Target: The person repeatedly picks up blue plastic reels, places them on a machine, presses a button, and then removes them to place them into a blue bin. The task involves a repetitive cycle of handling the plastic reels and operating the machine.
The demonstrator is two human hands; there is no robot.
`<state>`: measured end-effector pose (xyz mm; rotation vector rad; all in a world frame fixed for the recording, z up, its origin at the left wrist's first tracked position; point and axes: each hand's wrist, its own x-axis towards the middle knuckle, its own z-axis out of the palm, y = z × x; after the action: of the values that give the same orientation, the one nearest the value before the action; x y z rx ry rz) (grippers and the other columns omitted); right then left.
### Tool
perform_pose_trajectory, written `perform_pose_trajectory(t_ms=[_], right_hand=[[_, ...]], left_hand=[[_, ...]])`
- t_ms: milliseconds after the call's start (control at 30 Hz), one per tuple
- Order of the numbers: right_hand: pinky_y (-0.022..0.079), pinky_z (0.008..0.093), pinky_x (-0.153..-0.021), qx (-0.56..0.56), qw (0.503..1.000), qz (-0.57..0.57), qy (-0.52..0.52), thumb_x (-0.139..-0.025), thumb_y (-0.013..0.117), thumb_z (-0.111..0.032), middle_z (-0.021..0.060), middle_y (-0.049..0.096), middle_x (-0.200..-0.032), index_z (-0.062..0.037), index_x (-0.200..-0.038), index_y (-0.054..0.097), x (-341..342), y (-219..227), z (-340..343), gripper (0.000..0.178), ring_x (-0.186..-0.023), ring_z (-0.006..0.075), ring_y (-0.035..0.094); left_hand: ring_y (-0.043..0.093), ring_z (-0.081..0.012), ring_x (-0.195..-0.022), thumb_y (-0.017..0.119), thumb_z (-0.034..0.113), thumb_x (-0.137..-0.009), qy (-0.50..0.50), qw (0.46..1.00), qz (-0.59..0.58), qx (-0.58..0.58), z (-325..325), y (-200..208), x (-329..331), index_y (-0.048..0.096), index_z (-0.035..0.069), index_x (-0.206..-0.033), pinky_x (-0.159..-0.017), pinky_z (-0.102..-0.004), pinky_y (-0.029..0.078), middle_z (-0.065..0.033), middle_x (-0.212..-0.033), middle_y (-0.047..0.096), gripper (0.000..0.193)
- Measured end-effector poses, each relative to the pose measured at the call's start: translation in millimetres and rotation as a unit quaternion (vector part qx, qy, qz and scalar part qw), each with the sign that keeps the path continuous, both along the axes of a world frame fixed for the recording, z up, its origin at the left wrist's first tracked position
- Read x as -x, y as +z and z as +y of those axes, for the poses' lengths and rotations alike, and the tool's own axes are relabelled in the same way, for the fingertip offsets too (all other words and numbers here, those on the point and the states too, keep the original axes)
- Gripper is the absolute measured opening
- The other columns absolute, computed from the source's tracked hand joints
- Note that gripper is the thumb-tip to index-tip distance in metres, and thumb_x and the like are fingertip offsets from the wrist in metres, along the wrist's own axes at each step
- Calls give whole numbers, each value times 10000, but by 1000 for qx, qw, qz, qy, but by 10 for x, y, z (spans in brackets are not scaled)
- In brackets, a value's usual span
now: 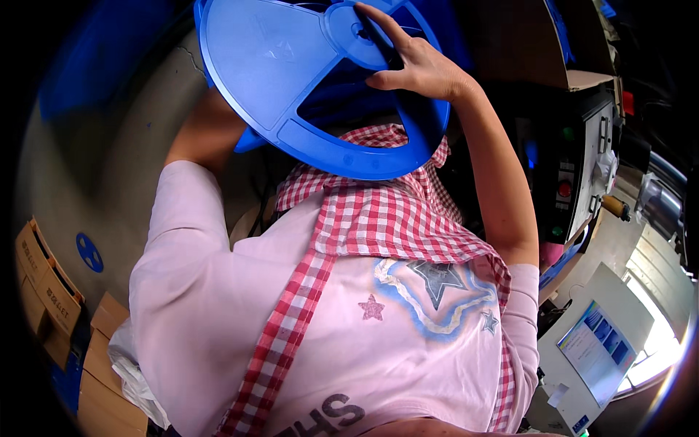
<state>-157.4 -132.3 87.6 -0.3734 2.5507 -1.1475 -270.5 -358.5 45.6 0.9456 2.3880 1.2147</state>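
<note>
A large blue plastic reel (266,54) with wide cut-outs and a round hub is held up, tilted, in front of my chest. My right hand (422,67) is over its hub, index finger stretched across the hub and thumb spread apart over a cut-out. The right hand's other fingers are mostly out of sight. From the left, my forearm goes behind the reel's flange, and the left hand itself is hidden there. More blue plastic shows through the cut-outs and below the left edge of the reel.
On the lower left are cardboard boxes (51,288), a white plastic bag (135,371) and a small blue disc (89,252) on the floor. A machine panel with buttons (579,171) stands at right. Below it is a white board with a printed sheet (597,353).
</note>
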Motion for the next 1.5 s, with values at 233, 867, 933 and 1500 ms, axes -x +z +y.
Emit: perform_pose_trajectory(t_ms=[233, 867, 933, 1500], right_hand=[[486, 447, -806, -124, 990, 56, -21, -634, 718, -266, 303, 596, -1030, -169, -1494, 145, 112, 330, -94, 1038, -919, 436, 607], [363, 378, -1032, 10, 974, 34, -222, -693, 741, -303, 258, 491, -1296, -108, -1492, 170, 22, 372, 431, 1001, -1218, 341, 480], [374, 383, -1023, 4, 970, 12, -242, -726, 721, -349, 270, 528, -1257, -122, -1488, 195, 8, 296, 338, 954, -1210, 334, 499], [513, 305, -764, 575, 750, -121, -304, -836, 619, -369, 180, 559, -1190, -42, -1312, 435, -1635, -121, 699, 606, -985, 264, 606]], left_hand=[[598, -266, -1018, 618, 367, -882, 87, 996, -12, 31, -203, -621, 368, 564, 108, -1198, -889, -431, 500, -116, -1072, 626, 412], [491, -290, -1195, 666, 259, -837, -29, 892, 182, 414, -474, -1961, -810, 298, 245, -1457, -996, -458, 381, -131, -1290, 510, 722], [498, -285, -1196, 663, 249, -840, -55, 890, 111, 438, -500, -1873, -702, 290, 240, -1459, -984, -440, 405, -124, -1281, 519, 723], [628, -341, -1012, 541, 361, -900, -32, 950, 77, 302, -50, -1507, -926, 577, 46, -1167, -884, -454, 488, -193, -1059, 654, 415]])
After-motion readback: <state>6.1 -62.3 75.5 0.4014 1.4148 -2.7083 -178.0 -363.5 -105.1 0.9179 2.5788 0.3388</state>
